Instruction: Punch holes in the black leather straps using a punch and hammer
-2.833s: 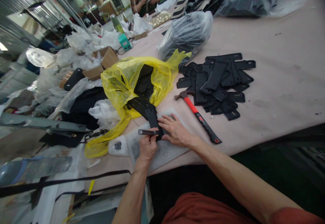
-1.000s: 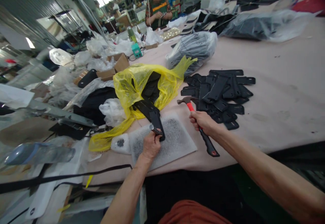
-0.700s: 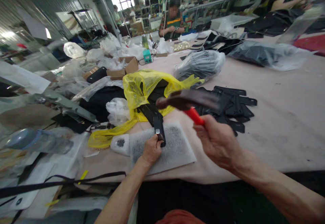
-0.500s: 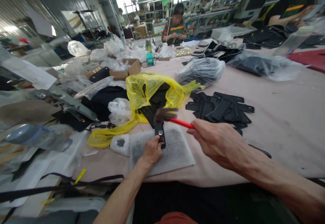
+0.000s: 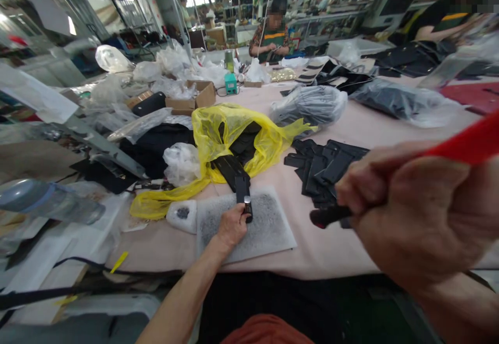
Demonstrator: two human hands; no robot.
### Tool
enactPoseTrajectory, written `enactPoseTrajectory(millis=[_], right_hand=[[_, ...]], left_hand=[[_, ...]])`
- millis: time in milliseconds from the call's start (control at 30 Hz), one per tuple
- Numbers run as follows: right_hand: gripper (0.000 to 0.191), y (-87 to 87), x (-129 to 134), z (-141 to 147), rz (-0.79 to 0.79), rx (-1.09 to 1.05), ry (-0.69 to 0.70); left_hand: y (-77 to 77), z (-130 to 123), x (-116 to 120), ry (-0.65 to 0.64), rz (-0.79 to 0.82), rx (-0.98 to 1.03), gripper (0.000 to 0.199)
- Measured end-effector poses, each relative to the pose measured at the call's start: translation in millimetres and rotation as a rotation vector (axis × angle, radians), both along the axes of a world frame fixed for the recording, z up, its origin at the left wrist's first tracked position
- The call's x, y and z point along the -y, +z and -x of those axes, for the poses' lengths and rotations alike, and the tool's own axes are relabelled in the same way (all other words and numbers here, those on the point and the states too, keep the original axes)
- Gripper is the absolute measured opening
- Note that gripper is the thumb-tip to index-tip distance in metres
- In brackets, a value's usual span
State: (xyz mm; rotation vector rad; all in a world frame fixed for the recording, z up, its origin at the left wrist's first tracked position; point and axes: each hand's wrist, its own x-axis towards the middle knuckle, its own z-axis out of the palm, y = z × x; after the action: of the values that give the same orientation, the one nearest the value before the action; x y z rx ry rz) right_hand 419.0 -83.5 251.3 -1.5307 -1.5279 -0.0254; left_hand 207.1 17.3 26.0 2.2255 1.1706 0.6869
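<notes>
My left hand point(image 5: 233, 225) pinches the near end of a black strap piece point(image 5: 242, 190), which lies over a white board point(image 5: 268, 224) with dark speckles. A small shiny metal part point(image 5: 247, 200) stands on the strap by my fingertips. Raised close to the camera at the right, my right hand point(image 5: 421, 209) is closed round the red handle point(image 5: 471, 136) of a hammer. The hammer's head is out of view, and the dark end of its handle sticks out below the fist, in front of a pile of black pieces point(image 5: 322, 170).
A yellow plastic bag point(image 5: 210, 131) of black pieces lies beyond the board. Left of the board is a white block point(image 5: 182, 216). Clear bags, a cardboard box point(image 5: 205, 97) and a large bottle point(image 5: 50, 201) stand further off. A person point(image 5: 273, 37) sits across the table.
My right hand has lifted the hammer off the strap, up and to the right, toward the camera. My left hand still holds the strap on the board.
</notes>
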Motion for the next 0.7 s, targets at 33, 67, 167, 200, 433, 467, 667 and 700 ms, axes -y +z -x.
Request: enactPoseTrajectory(millis=[33, 67, 167, 200, 433, 467, 667, 700], right_hand=[[0.034, -5.1, 1, 2, 0.018, 0.014, 0.045], [0.033, -11.8, 2, 2, 0.096, 0.066, 0.121], [0.027, -33.7, 2, -10, 0.454, 0.258, 0.216], [0.026, -41.2, 2, -18, 0.568, 0.279, 0.186], [0.034, -143.7, -7, -70, 0.928, -0.137, -0.019], [0.034, -161.1, -8, -73, 0.973, -0.135, -0.063], [0.035, -194.5, -17, -37, 0.654, 0.325, -0.139], [0.039, -190.9, -21, -24, 0.58, 0.348, -0.089]], left_hand=[[0.4, 0, 0, -0.002, 0.003, -0.007, 0.017], [0.8, -1, 0, -0.002, 0.004, -0.013, 0.017], [2.1, -1, -1, -0.003, 0.005, -0.017, 0.015], [2.2, -1, -1, 0.001, 0.007, -0.008, 0.015], [-0.6, 1, -2, -0.014, 0.026, 0.046, 0.016], [-1.0, 1, -2, -0.014, 0.026, 0.047, 0.017], [3.3, 3, -3, -0.009, 0.065, 0.069, 0.02], [5.5, 4, -4, -0.024, 0.08, 0.079, 0.02]])
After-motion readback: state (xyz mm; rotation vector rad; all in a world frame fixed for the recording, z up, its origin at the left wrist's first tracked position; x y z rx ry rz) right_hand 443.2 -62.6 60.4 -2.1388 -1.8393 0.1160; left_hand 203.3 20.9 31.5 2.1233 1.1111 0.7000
